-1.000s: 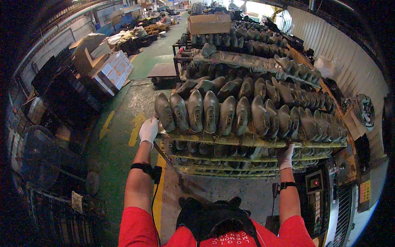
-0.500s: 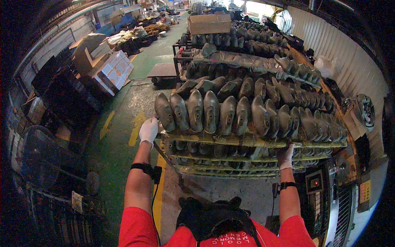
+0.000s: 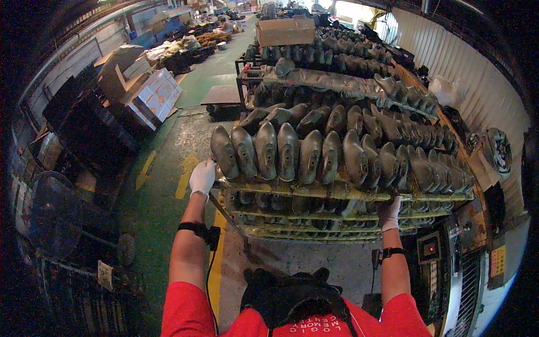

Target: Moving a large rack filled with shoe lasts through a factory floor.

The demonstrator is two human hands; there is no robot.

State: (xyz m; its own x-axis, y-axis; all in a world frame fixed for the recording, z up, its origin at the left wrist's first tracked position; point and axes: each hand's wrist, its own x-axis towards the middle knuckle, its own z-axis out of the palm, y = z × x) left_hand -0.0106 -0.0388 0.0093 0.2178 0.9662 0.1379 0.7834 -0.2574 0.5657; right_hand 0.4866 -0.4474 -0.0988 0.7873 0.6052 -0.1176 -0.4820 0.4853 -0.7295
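Observation:
A multi-tier rack (image 3: 348,191) with yellowish shelf edges stands in front of me. Dark olive shoe lasts (image 3: 266,153) line its top tier, soles facing me and toes up, and more lasts (image 3: 281,203) fill the tiers below. My left hand (image 3: 202,177), in a white glove, is closed around the frame at the rack's left end; its fingertips are partly hidden. On the front right, my right hand (image 3: 388,214), also gloved, grips the rack just under the top shelf edge, with its fingers mostly hidden beneath.
Beyond stand more racks of lasts (image 3: 359,62), with an open cardboard box (image 3: 285,32) on one. A flat platform cart (image 3: 220,95) is at their left. A green aisle (image 3: 185,140) with yellow markings runs along the left, past stacked cartons (image 3: 154,101) and a fan (image 3: 53,208).

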